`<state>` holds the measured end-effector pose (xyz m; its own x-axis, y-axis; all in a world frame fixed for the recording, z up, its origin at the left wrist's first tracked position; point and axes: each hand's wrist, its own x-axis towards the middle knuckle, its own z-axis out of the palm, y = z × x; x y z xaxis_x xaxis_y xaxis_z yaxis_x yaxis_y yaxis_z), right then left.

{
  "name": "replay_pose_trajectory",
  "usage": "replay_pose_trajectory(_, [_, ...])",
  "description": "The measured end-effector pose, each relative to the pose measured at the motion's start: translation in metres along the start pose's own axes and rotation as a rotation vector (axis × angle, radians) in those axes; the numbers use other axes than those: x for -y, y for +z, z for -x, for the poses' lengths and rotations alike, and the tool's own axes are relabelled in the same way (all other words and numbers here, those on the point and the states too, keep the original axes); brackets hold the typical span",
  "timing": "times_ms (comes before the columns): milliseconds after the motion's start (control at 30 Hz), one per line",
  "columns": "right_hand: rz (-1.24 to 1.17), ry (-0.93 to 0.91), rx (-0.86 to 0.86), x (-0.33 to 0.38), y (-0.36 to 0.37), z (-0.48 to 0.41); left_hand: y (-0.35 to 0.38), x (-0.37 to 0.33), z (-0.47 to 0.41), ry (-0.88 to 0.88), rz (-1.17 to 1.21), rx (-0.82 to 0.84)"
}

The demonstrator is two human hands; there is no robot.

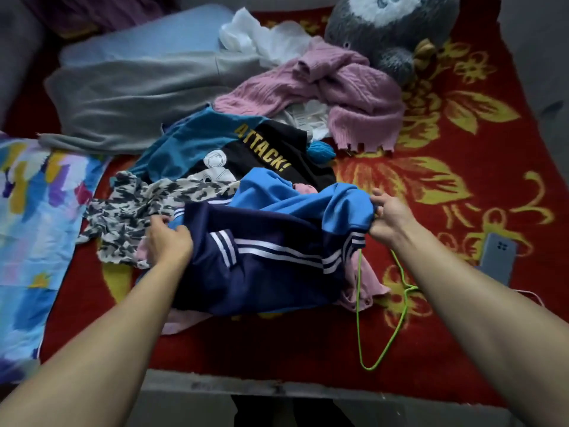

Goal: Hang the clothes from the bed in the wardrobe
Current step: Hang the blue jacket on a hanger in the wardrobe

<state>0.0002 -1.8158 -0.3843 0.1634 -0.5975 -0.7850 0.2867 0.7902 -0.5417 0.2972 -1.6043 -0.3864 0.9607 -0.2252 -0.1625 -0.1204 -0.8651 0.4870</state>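
The main risk sits at the right hand (389,217). Its grip pinches the light-blue shoulder of the track jacket (271,241), and the green wire hanger (357,303) dangles from the same spot. The hanger seems to be held in that same grip, though the fingers hide its hook. If the pinch loosens to reset the cloth, the hanger could drop onto the bed (462,143) or snag the pink garment under the jacket. Lifting now could also drag the camouflage top (129,211), which lies against the jacket's left edge. The left hand (169,240) has its grip closed on that left edge.

The jacket lies bunched at the near middle of the bed, on top of the clothes pile. It has a navy body, a bright blue upper panel and white triple stripes. The fabric looks smooth and slippery, so it would likely slide off thin wire unless seated squarely.
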Motion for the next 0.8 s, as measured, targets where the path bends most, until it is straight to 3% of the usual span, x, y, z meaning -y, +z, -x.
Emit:
replay_pose_trajectory(67, [0.238,0.005,0.054,-0.019,-0.008,-0.002,-0.001,0.005,0.008,0.131,-0.184,-0.074])
replay_pose_trajectory(133, [0.486,-0.013,0.09,-0.044,-0.012,-0.001,0.012,0.007,0.039,0.481,-0.224,-0.068])
replay_pose_trajectory(200, [0.655,-0.037,0.061,-0.065,-0.015,0.0,0.039,0.011,0.079,0.728,-0.253,0.166])
replay_pose_trajectory(233, [0.68,-0.011,0.054,-0.072,-0.016,0.002,0.053,0.014,0.101,0.754,-0.325,0.342])
replay_pose_trajectory(300, [0.566,0.077,0.086,-0.072,-0.016,0.006,0.079,0.024,0.135,0.702,-0.543,0.622])
replay_pose_trajectory(367, [0.293,0.131,0.132,-0.056,-0.013,0.011,0.096,0.034,0.152,0.644,-0.676,0.665])
replay_pose_trajectory(500, [-0.041,0.133,0.19,-0.018,-0.006,0.025,0.095,0.042,0.138,0.591,-0.666,0.497])
replay_pose_trajectory(567, [-0.11,0.101,0.205,-0.007,0.001,0.035,0.08,0.041,0.117,0.421,-0.36,0.426])
replay_pose_trajectory(667, [-0.193,0.06,0.223,0.004,0.016,0.036,0.042,0.03,0.065,0.155,-0.041,0.186])
replay_pose_trajectory(733, [-0.178,0.057,0.253,0.002,0.028,0.031,0.016,0.024,0.026,0.06,-0.013,0.12])
replay_pose_trajectory(800, [0.026,0.017,0.324,-0.011,0.04,0.025,-0.001,0.02,0.001,0.043,-0.104,0.043])
